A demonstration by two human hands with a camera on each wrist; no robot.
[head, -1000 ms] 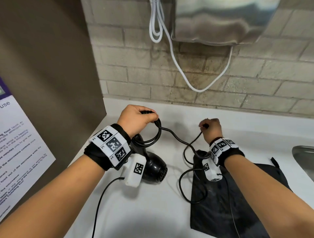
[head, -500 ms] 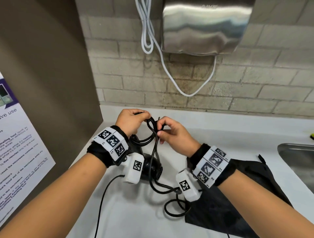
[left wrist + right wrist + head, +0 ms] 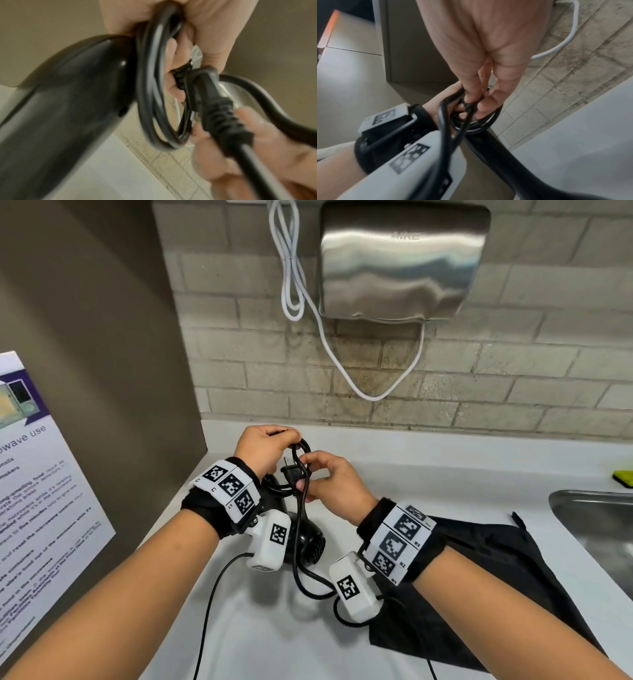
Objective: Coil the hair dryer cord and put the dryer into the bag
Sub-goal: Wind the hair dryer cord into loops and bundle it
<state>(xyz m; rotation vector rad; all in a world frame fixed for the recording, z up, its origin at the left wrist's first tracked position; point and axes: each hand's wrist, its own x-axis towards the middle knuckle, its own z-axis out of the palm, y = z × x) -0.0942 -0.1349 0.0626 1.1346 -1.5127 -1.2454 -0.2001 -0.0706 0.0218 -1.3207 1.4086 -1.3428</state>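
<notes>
Ok so right now your left hand (image 3: 263,448) is fisted around the gathered loops of the cord (image 3: 154,94) right at the dryer's handle end, and your right hand (image 3: 329,484) is pinching the plug (image 3: 212,102) end and bringing it up to the bundle. The hair dryer (image 3: 308,542) itself hangs just under your left wrist, over the white counter (image 3: 274,638), and the black bag (image 3: 486,577) lies flat on the counter to your right, mouth not opened as far as I can tell. There's one long loop of slack dangling down past your right wrist, so I'd say the coiling is close to done but not finished. My advice: don't let go with the left, that grip is the only thing keeping the loops stacked. Feed the hanging slack up into one more loop about the same size as the others, then tuck the plug through or alongside the bundle so it can't spring open. Keep the prongs pointing away from the dryer body. Watch the dangling bit too, looks like it could snag on your wrist camera when you swing over to the bag.
</notes>
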